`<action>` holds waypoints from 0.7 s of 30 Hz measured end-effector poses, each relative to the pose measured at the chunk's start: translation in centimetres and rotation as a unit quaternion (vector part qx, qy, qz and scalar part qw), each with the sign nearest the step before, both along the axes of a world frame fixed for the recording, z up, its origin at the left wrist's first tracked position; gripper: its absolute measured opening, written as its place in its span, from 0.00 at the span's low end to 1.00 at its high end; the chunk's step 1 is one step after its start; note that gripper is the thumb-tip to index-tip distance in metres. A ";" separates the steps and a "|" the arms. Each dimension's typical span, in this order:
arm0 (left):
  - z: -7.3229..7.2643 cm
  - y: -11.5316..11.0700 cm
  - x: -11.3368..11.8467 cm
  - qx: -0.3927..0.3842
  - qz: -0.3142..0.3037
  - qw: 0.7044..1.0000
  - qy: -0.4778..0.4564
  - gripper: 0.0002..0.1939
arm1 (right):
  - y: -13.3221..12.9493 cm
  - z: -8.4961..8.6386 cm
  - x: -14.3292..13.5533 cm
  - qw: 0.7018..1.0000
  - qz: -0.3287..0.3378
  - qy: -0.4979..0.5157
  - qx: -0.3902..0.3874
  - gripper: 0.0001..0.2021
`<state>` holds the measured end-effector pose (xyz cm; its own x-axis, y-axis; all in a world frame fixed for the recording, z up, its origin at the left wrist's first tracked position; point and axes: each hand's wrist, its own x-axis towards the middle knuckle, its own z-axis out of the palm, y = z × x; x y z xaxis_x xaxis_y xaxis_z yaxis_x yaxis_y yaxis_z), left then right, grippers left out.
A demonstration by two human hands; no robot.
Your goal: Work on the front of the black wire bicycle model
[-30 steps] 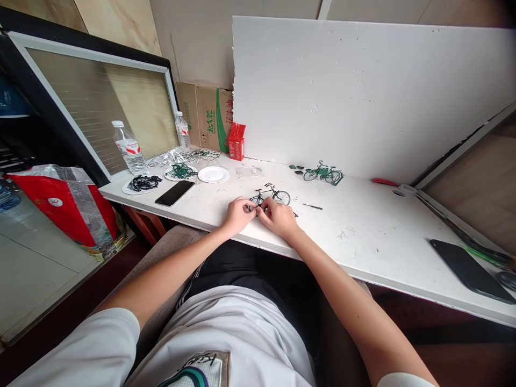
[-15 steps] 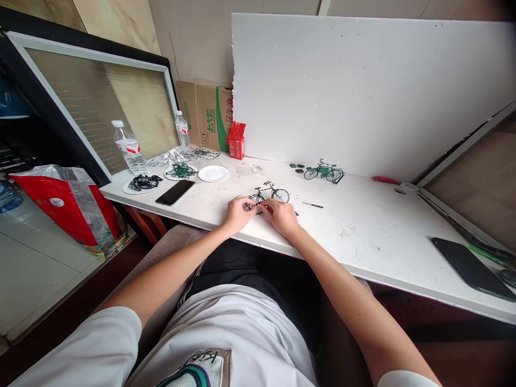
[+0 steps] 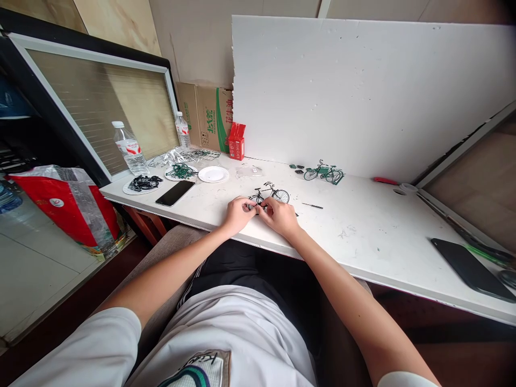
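Observation:
A small black model bicycle (image 3: 279, 194) stands on the white table (image 3: 346, 258) in front of me, its handlebar and saddle towards the back. My left hand (image 3: 238, 214) is closed at the bicycle's left wheel, thumb and finger pinched on it. Close beside it, my right hand (image 3: 279, 216) is pinched at the lower part of the bicycle, hiding much of the frame. Whatever tiny part sits between the right fingertips is too small to make out. To the right lies a thin dark screwdriver-like tool (image 3: 313, 205).
A green model bicycle (image 3: 323, 173) stands at the back. Leftward are a phone (image 3: 175, 193), a white plate (image 3: 213, 174), plates of black pieces (image 3: 144, 183) and green pieces (image 3: 181, 171), and a water bottle (image 3: 131, 150). A black phone-like slab (image 3: 471, 267) lies far right.
My right fingertips have shifted slightly at the bicycle's lower part, the thumb and finger now a little more bent. My left hand and the bicycle look unmoved.

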<state>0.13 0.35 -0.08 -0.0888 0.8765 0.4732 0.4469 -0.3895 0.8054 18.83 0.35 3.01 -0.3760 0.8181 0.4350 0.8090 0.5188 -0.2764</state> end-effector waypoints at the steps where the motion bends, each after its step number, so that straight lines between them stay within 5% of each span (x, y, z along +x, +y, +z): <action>1: -0.1 0.0 0.0 0.000 0.003 1.000 0.000 0.05 | 0.0 -0.1 0.0 1.000 0.004 0.001 0.001 0.15; 16: 0.1 -0.2 0.1 0.006 -0.010 1.000 0.016 0.04 | 0.8 -0.7 0.1 0.997 -0.038 -0.067 0.022 0.29; 21: 0.1 -0.2 0.0 0.008 -0.011 1.000 0.018 0.04 | 0.3 -0.2 0.0 0.999 -0.025 -0.041 0.000 0.25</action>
<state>0.15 0.17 0.04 -0.0519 0.8708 0.4889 0.4670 -0.4116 0.7826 18.82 0.69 2.78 -0.3693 0.8364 0.4050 0.8535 0.4777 -0.2082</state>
